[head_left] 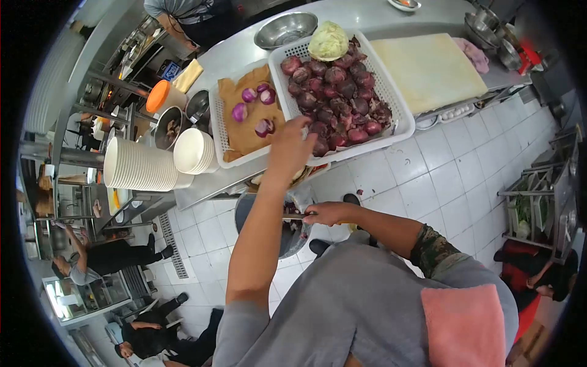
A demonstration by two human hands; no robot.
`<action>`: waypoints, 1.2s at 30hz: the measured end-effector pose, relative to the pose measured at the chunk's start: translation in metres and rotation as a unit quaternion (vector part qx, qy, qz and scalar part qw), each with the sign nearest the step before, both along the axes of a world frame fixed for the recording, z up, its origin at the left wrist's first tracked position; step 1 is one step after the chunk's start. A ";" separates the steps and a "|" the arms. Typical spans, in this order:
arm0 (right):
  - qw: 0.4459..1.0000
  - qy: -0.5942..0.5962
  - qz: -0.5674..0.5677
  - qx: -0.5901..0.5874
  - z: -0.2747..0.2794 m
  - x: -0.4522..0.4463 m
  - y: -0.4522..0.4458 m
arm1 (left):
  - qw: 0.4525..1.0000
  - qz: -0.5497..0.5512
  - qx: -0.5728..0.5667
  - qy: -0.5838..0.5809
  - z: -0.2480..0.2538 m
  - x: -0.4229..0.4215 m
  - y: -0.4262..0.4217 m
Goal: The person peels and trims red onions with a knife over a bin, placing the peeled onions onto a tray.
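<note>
My left hand point(293, 142) reaches over the near left edge of the white perforated basket point(400, 116), its fingers apart beside the red onions point(336, 92). One onion lies close to its fingertips; I cannot tell whether they touch it. Several peeled purple onions point(239, 111) rest on brown paper point(254, 137) in a shallower white basket point(223, 131) to the left. My right hand point(330, 214) is closed around a knife point(295, 216). The blade points left above a bin point(290, 244) holding dark onion scraps.
A cabbage point(328, 41) sits on the onions. Behind are a steel bowl point(285, 30) and a cutting board point(431, 70). White containers point(143, 164) are stacked at the counter's left end. Other people point(110, 254) are around the kitchen. A shelf rack point(541, 202) stands at right.
</note>
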State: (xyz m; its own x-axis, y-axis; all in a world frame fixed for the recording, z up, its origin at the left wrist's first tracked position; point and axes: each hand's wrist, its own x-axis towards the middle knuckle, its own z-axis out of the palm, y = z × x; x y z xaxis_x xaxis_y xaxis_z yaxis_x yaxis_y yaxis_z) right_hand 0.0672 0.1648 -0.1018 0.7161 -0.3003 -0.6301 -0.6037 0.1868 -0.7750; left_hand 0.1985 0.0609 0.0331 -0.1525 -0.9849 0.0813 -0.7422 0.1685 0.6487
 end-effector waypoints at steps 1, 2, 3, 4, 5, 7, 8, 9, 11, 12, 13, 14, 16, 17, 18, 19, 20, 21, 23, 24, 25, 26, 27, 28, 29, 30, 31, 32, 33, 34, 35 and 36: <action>1.000 -0.013 0.015 -0.008 -0.006 -0.003 -0.003 | 0.995 -0.037 -0.005 -0.089 -0.006 -0.013 -0.008; 0.999 -0.024 0.029 -0.014 -0.013 -0.006 -0.007 | 0.981 -0.075 -0.009 -0.176 -0.013 -0.025 -0.015; 0.998 -0.037 0.042 -0.020 -0.023 -0.009 -0.011 | 0.973 -0.064 0.038 -0.219 -0.013 -0.038 -0.019; 0.998 -0.050 0.024 -0.024 -0.038 -0.011 -0.014 | 0.960 -0.056 0.086 -0.260 -0.007 -0.052 -0.021; 0.998 -0.061 0.007 -0.022 -0.054 -0.012 -0.013 | 0.943 -0.047 0.138 -0.300 -0.005 -0.061 -0.021; 0.999 -0.045 0.010 -0.029 -0.062 -0.016 -0.011 | 0.929 -0.037 0.168 -0.327 -0.018 -0.069 -0.031; 0.998 -0.018 0.029 -0.051 -0.056 -0.020 -0.022 | 0.924 -0.032 0.173 -0.340 -0.022 -0.071 -0.038; 0.997 -0.035 0.027 -0.061 -0.071 -0.021 -0.023 | 0.919 -0.033 0.176 -0.351 -0.022 -0.073 -0.043; 1.000 -0.011 0.015 -0.023 -0.047 -0.033 -0.035 | 0.909 -0.032 0.182 -0.373 -0.016 -0.072 -0.048; 1.000 0.002 0.010 -0.008 -0.033 -0.038 -0.044 | 0.918 -0.032 0.158 -0.364 -0.002 -0.069 -0.049; 1.000 -0.005 -0.001 0.030 -0.029 -0.040 -0.050 | 0.925 -0.030 0.135 -0.354 0.017 -0.064 -0.046; 0.999 -0.004 -0.010 0.046 -0.034 -0.041 -0.054 | 0.932 -0.027 0.113 -0.343 0.030 -0.056 -0.041; 0.997 -0.001 -0.029 0.070 -0.036 -0.042 -0.060 | 0.974 0.011 0.159 -0.162 0.044 -0.023 -0.035; 0.996 0.002 -0.048 0.078 -0.031 -0.044 -0.061 | 0.982 0.031 0.173 -0.068 0.051 -0.003 -0.030; 0.995 0.000 -0.048 0.082 -0.029 -0.043 -0.061 | 0.970 0.072 0.204 0.108 0.054 0.017 -0.019; 0.995 -0.003 -0.047 0.086 -0.027 -0.041 -0.061 | 0.927 0.107 0.224 0.282 0.051 0.039 0.000; 0.995 -0.006 -0.046 0.089 -0.025 -0.040 -0.062 | 0.853 0.137 0.235 0.446 0.045 0.063 0.022; 0.994 -0.034 -0.056 0.092 -0.048 -0.035 -0.057 | 0.781 0.094 0.213 0.580 0.020 0.097 0.049; 0.990 -0.044 -0.091 0.095 -0.038 -0.032 -0.048 | 0.710 0.132 0.152 0.674 0.005 0.127 0.110; 0.989 -0.048 -0.105 0.096 -0.028 -0.027 -0.042 | 0.679 0.172 0.142 0.700 -0.005 0.141 0.140; 0.987 -0.057 -0.119 0.087 -0.016 -0.022 -0.034 | 0.649 0.201 0.129 0.723 -0.024 0.158 0.169; 0.986 -0.066 -0.132 0.079 -0.002 -0.016 -0.027 | 0.623 0.227 0.132 0.737 -0.037 0.169 0.194; 0.984 -0.075 -0.145 0.073 0.010 -0.005 -0.021 | 0.615 0.295 0.130 0.719 -0.047 0.174 0.212; 0.988 -0.065 -0.132 0.051 0.021 0.009 -0.015 | 0.595 0.333 0.123 0.721 -0.060 0.177 0.227; 0.991 -0.053 -0.122 0.029 0.030 0.021 -0.007 | 0.588 0.372 0.128 0.707 -0.072 0.178 0.237; 0.992 -0.041 -0.115 0.005 0.037 0.030 -0.002 | 0.581 0.405 0.134 0.693 -0.083 0.181 0.243; 0.995 -0.026 -0.084 -0.036 0.042 0.038 -0.003 | 0.587 0.424 0.127 0.678 -0.094 0.183 0.247; 0.996 -0.010 -0.055 -0.075 0.045 0.046 -0.006 | 0.592 0.442 0.123 0.663 -0.105 0.184 0.252; 0.994 0.007 -0.025 -0.110 0.045 0.054 -0.007 | 0.595 0.462 0.122 0.646 -0.112 0.187 0.259; 0.989 0.040 0.026 -0.142 0.033 0.057 -0.012 | 0.583 0.483 0.116 0.643 -0.115 0.190 0.267; 0.979 0.072 0.078 -0.173 0.007 0.056 -0.020 | 0.571 0.503 0.110 0.639 -0.118 0.193 0.275; 0.966 0.103 0.130 -0.199 -0.018 0.051 -0.021 | 0.558 0.525 0.108 0.633 -0.122 0.196 0.284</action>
